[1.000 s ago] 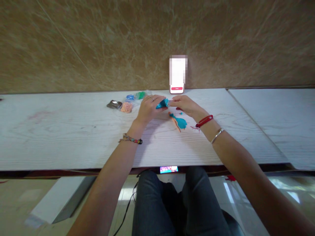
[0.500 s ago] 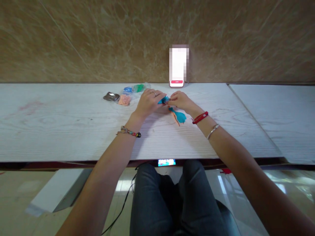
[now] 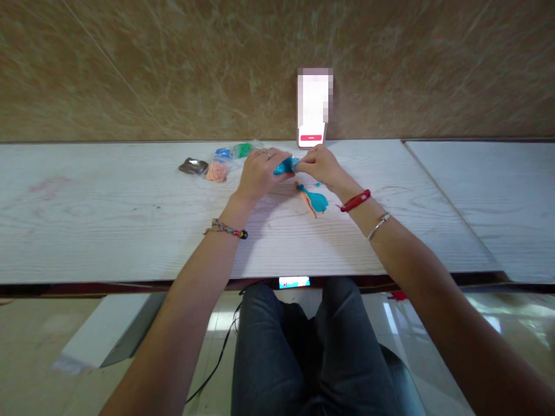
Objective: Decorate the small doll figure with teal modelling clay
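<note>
My left hand (image 3: 262, 170) is closed around a small clear packet of blue modelling clay (image 3: 284, 166). Its fingers lie along the packet's left side. At the packet's right end, my right hand (image 3: 318, 164) pinches the clear plastic. Just below the hands, a flat blue clay shape (image 3: 317, 201), narrow at one end and wide at the other, lies on the table with a thin peach clay strip (image 3: 309, 203) along its left side. A tiny blue clay bit (image 3: 318, 184) sits under my right hand.
Left of my hands lie clear packets of brown clay (image 3: 193, 166), peach clay (image 3: 217, 171), blue clay (image 3: 223, 153) and green clay (image 3: 243, 150). A lit phone (image 3: 311, 110) leans on the marbled wall behind the white table (image 3: 108, 219). A small screen (image 3: 294, 282) shows below the table's front edge.
My right hand has shifted slightly up and right from the clay shape, still at the packet's end. More of the blue packet shows, and a tiny blue bit is now visible on the table.
</note>
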Available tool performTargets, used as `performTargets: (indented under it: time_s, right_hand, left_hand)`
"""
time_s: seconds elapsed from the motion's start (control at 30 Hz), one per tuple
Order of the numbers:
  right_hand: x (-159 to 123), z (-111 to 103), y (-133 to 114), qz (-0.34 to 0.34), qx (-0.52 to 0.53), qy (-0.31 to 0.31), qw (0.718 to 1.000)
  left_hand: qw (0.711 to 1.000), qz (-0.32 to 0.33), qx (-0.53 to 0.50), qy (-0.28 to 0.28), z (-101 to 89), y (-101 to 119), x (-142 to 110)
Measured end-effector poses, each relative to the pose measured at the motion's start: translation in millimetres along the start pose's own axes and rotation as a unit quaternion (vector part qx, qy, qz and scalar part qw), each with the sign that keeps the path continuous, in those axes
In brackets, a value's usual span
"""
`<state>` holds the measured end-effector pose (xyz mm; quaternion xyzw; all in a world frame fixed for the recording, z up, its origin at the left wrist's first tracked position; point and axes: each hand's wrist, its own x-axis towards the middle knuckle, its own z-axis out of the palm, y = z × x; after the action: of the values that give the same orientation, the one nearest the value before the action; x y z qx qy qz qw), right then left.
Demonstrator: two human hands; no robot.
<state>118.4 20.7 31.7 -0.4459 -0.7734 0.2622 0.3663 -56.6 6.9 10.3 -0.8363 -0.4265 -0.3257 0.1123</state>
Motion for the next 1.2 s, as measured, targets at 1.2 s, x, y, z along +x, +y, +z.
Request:
performTargets:
  time_s: [1.2]
  right_hand:
    - [-9, 6, 4, 0.087, 0.134, 0.035, 0.987]
  left_hand:
    - [0.998, -0.029, -0.043, -0.045, 7.2, -13, -6]
